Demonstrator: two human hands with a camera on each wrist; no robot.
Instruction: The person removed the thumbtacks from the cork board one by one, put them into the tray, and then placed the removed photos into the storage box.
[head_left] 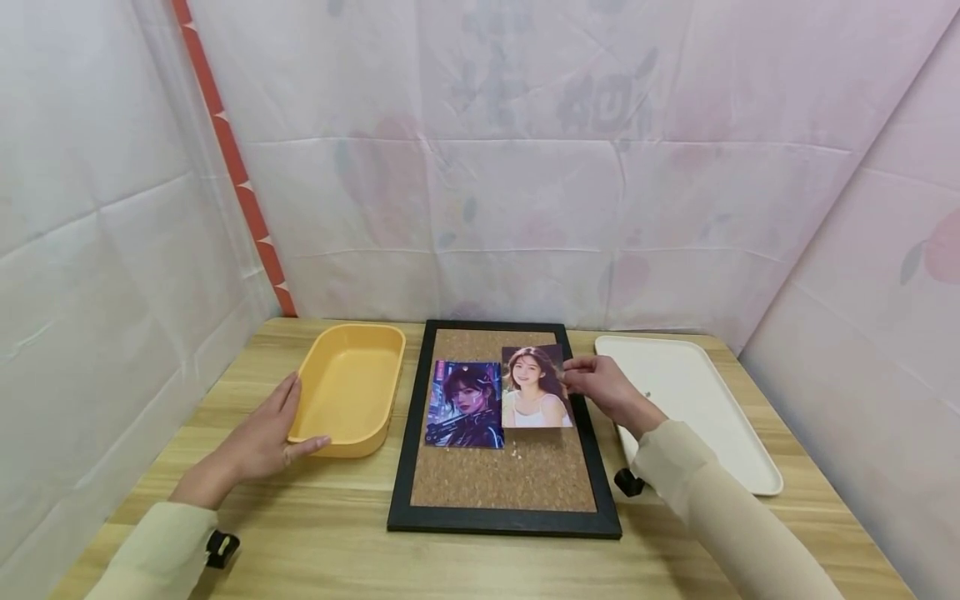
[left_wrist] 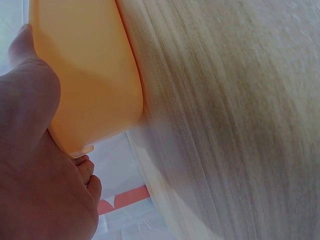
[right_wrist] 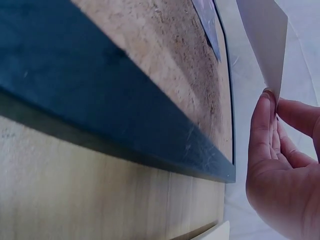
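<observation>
L hand (head_left: 266, 433): laid at near-left corner of yellow tray (head_left: 348, 392) – fingers are kept almost straight along left side, thumb on near rim.
R hand (head_left: 606, 387): right edge of photo (head_left: 534, 400) is pinched btwn thumb and fingers.
Photo: held above cork board (head_left: 506, 487), just right of purple card (head_left: 465, 421) – a gap is seen in R wrist view.
Cork board: placed on table (head_left: 330, 533), btwn yellow tray and white tray (head_left: 697, 383).
White tray: at right, partly covered by R forearm.

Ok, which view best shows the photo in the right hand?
The head view: the photo shows its printed front almost whole, fingers at one edge. The right wrist view gives only its plain back, cut off by the frame; the left wrist view shows none.
</observation>
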